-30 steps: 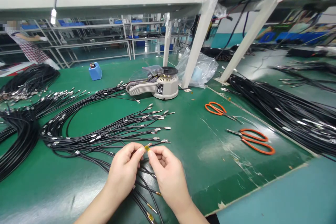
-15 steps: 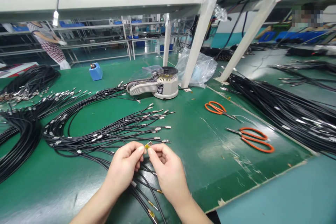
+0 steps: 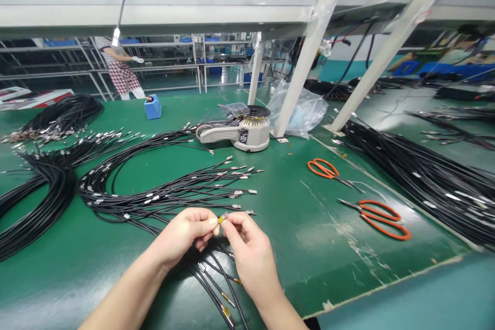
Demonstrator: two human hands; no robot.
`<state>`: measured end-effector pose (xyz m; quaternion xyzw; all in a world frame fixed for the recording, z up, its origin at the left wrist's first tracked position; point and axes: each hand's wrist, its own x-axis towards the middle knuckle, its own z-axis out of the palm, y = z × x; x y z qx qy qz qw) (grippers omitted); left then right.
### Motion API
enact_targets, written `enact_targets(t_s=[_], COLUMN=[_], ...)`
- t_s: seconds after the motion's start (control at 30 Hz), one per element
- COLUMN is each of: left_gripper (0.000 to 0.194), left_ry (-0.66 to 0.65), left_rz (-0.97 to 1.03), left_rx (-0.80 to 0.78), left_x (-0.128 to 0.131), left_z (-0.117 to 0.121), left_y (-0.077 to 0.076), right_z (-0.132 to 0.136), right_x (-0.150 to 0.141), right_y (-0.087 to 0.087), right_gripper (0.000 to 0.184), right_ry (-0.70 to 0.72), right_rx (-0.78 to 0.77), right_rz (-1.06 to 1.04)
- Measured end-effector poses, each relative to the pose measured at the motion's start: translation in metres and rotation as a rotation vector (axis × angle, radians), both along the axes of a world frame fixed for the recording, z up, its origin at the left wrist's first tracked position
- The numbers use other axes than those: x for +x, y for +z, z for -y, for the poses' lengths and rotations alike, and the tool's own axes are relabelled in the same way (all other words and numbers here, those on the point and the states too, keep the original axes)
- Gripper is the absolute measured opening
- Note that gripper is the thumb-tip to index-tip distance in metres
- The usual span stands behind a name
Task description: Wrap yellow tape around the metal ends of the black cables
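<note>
Between my fingertips is a small metal cable connector with yellow tape (image 3: 222, 218) around it. My left hand (image 3: 189, 232) pinches it from the left, thumb against the bent index finger. On the other side, my right hand (image 3: 251, 250) has its thumb and index finger closed on the connector's tip and tape. The cable behind it is mostly hidden by my hands. Under them lie several black cables (image 3: 211, 281), some with yellow-taped metal ends. A curved bundle of black cables (image 3: 129, 198) with silver connectors spreads just beyond my hands.
A round tape dispenser (image 3: 253, 136) stands at the back of the green table. Two orange-handled scissors (image 3: 324, 167) (image 3: 381, 216) lie to the right. More cable bundles (image 3: 42, 201) (image 3: 421, 170) flank both sides. A blue holder (image 3: 153, 107), shelf posts (image 3: 309, 56) and a distant person (image 3: 118, 64) are behind.
The view has swung slightly left and up, so the scene sits farther right. My hands keep pinching the taped connector, with the right fingertips now closer over its tip.
</note>
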<state>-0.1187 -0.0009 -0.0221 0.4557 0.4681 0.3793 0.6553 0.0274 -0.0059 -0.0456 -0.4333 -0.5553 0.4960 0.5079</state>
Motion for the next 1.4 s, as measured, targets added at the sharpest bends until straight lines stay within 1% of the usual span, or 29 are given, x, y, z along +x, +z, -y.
enact_targets(t_s=[0.17, 0.23, 0.3, 0.37, 0.43, 0.5, 0.57, 0.63, 0.73, 0.8, 0.87, 1.0, 1.17, 1.23, 1.3, 1.4], left_gripper=[0.030, 0.030, 0.029, 0.026, 0.021, 0.018, 0.020, 0.021, 0.021, 0.021, 0.022, 0.021, 0.018, 0.017, 0.017, 0.019], left_ry=[-0.012, -0.036, -0.055, -0.030, 0.005, -0.019, -0.082, -0.120, -0.157, -0.185, -0.209, -0.226, -0.189, -0.160, -0.153, -0.152], left_rz=[-0.073, -0.153, -0.277, -0.443, -0.586, -0.673, -0.715, -0.746, -0.759, -0.752, -0.744, -0.743, -0.785, -0.810, -0.832, -0.839], left_rx=[0.049, 0.090, 0.146, 0.276, 0.494, 0.715, 0.851, 0.919, 0.976, 0.998, 1.009, 1.009, 0.990, 0.959, 0.928, 0.945], left_x=[0.000, 0.003, 0.005, 0.007, 0.006, 0.004, 0.001, -0.001, -0.004, -0.004, -0.005, -0.004, -0.003, -0.002, -0.001, 0.001], left_z=[0.001, 0.004, 0.006, 0.008, 0.009, 0.008, 0.007, 0.006, 0.006, 0.006, 0.006, 0.007, 0.007, 0.007, 0.007, 0.007], left_y=[0.004, 0.008, 0.011, 0.012, 0.010, 0.007, 0.004, 0.002, 0.003, 0.004, 0.005, 0.005, 0.002, 0.000, 0.000, 0.000], right_z=[0.001, 0.000, -0.002, -0.004, -0.005, -0.004, -0.002, 0.001, 0.003, 0.002, 0.001, 0.000, 0.001, 0.000, 0.001, 0.002], right_x=[-0.002, -0.002, 0.000, 0.006, 0.016, 0.029, 0.040, 0.047, 0.048, 0.044, 0.041, 0.037, 0.038, 0.039, 0.038, 0.040], right_y=[0.003, 0.002, 0.000, -0.002, -0.005, -0.006, -0.006, -0.006, -0.005, -0.003, -0.003, -0.005, -0.010, -0.011, -0.011, -0.011], right_gripper=[0.014, 0.017, 0.020, 0.025, 0.028, 0.029, 0.025, 0.020, 0.021, 0.023, 0.019, 0.013, 0.014, 0.018, 0.019, 0.016], right_ry=[0.008, 0.012, 0.012, -0.020, -0.079, -0.104, -0.060, 0.019, 0.106, 0.143, 0.170, 0.163, 0.136, 0.137, 0.131, 0.100], right_rx=[-0.122, -0.168, -0.199, -0.215, -0.207, -0.167, -0.079, 0.043, 0.208, 0.280, 0.334, 0.394, 0.495, 0.510, 0.491, 0.395], right_rz=[-0.087, -0.118, -0.132, -0.113, -0.074, -0.023, 0.046, 0.140, 0.262, 0.305, 0.316, 0.310, 0.320, 0.313, 0.288, 0.200])
